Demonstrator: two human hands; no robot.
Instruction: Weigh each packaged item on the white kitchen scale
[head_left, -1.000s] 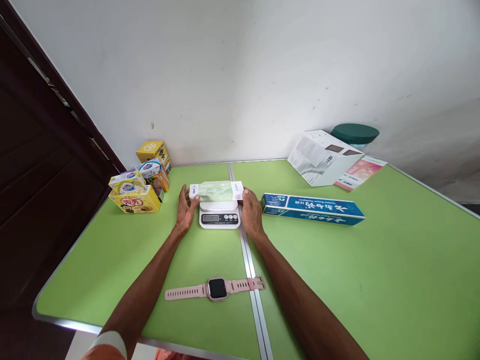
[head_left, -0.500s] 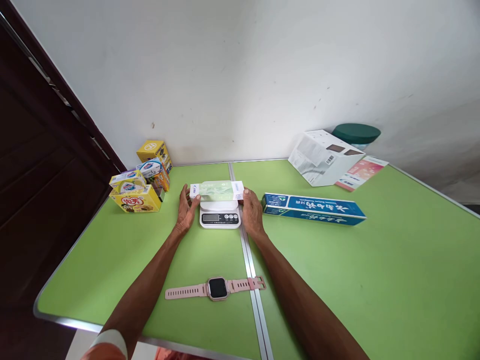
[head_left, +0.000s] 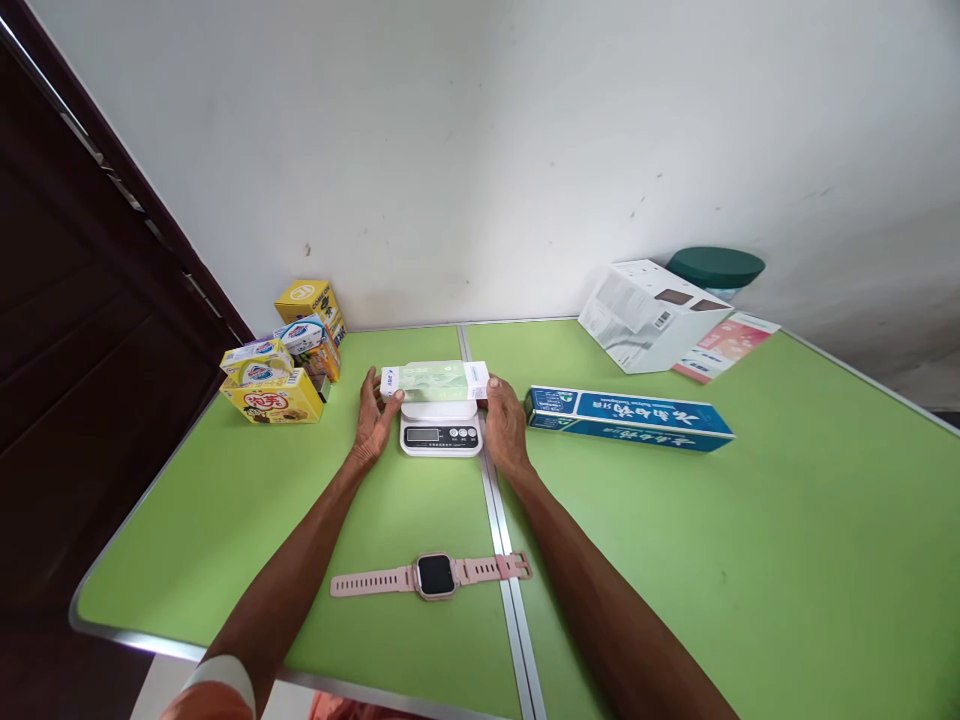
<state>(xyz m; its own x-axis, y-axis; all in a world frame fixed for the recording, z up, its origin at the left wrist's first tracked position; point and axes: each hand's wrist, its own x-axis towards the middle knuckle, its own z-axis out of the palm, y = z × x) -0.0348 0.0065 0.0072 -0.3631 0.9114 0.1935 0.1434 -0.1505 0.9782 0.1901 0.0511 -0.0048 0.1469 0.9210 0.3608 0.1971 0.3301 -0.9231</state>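
Observation:
A light green and white box [head_left: 433, 380] lies across the top of a white digital kitchen scale [head_left: 441, 436], covering the back of its platform. My left hand [head_left: 373, 418] grips the box's left end, thumb in front and fingers behind. At the right end, my right hand [head_left: 505, 422] holds it with the thumb on the near corner; its other fingers are mostly hidden. The scale's display looks grey, with no reading I can make out. Nearer to me, a pink smartwatch [head_left: 436, 576] is laid out flat with its strap open.
Right of the scale lies a long blue toothpaste box [head_left: 628, 418]. Behind it are a white box [head_left: 651, 316], a pink and white packet [head_left: 726, 346] and a dark green lid [head_left: 715, 267]. Several yellow boxes [head_left: 275, 400] stand at the left. A metal seam [head_left: 504, 560] crosses the green table [head_left: 810, 540].
Almost nothing differs. Both hands stay on the ends of the green and white box, which rests in the same place on the scale; the view has shifted very slightly.

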